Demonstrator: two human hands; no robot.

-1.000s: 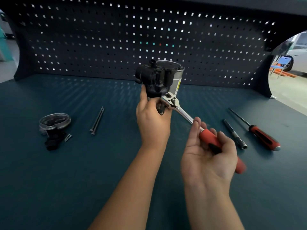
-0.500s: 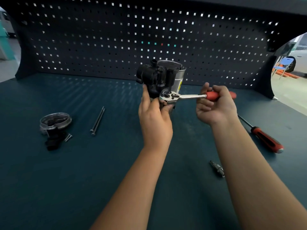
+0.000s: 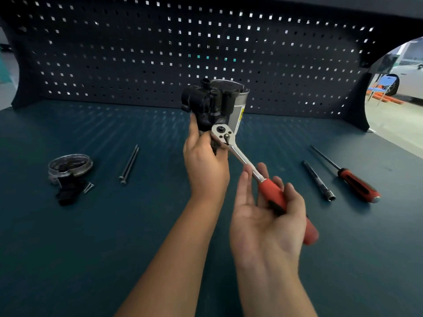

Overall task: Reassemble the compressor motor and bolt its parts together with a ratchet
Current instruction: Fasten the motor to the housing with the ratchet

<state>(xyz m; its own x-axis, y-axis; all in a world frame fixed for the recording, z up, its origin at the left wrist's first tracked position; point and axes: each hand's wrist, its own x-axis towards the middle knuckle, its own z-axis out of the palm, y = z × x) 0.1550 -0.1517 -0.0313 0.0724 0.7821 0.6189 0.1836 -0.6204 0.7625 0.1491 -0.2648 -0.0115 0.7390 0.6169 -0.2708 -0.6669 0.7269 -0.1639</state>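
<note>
Single head-worn wide-angle view, forward and down, close over workbench [image 3: 91, 248], pegboard [image 3: 137, 53] behind

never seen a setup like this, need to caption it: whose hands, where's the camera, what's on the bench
No robot here: a person works with bare hands, filmed by a wide-angle camera worn on the head, looking down at a dark teal workbench with a pegboard behind. The left hand grips a black-and-silver compressor motor; the right hand holds a red-handled steel ratchet whose head sits against the motor. Lying on the bench: a round metal cover, two long dark bolts, a slim steel extension bar and a red-handled screwdriver.
</note>
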